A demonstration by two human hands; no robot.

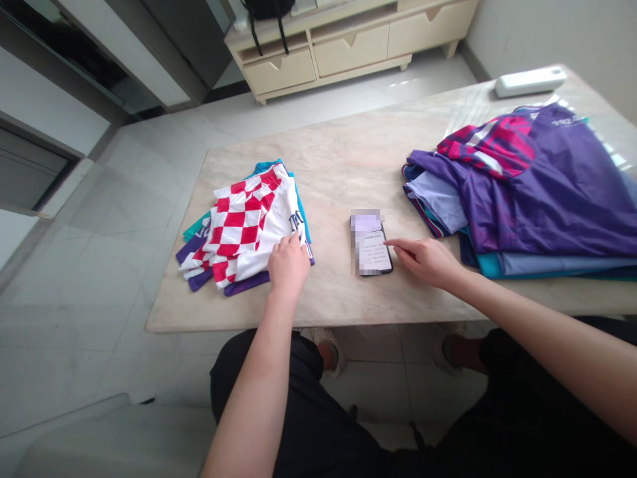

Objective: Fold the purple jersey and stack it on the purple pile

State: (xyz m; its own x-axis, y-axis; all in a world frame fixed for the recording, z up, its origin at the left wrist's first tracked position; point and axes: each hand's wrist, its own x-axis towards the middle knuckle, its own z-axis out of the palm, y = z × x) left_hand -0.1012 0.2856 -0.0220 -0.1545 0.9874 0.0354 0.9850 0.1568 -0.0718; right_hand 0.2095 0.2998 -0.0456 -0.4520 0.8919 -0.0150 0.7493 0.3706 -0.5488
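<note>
My left hand (pixel 289 260) rests on the right edge of a red-and-white checkered jersey (pixel 243 216), its fingers loosely bent on the white cloth. This jersey lies on top of a small folded pile with purple, teal and blue cloth under it. My right hand (pixel 421 257) has its index finger stretched out to the right edge of a phone (pixel 373 252), while the other fingers curl in. The phone lies flat on the table, its screen lit with lines of text and partly blurred out. Right of it, a purple jersey (pixel 552 192) with a pink patterned part tops a larger pile.
The pale marble-look table (pixel 348 159) has its near edge just before my knees. A long white case-like object (pixel 530 81) sits at the far right corner. Beyond the table stands a cream cabinet (pixel 351 50) with drawers, a black bag (pixel 269 8) on it.
</note>
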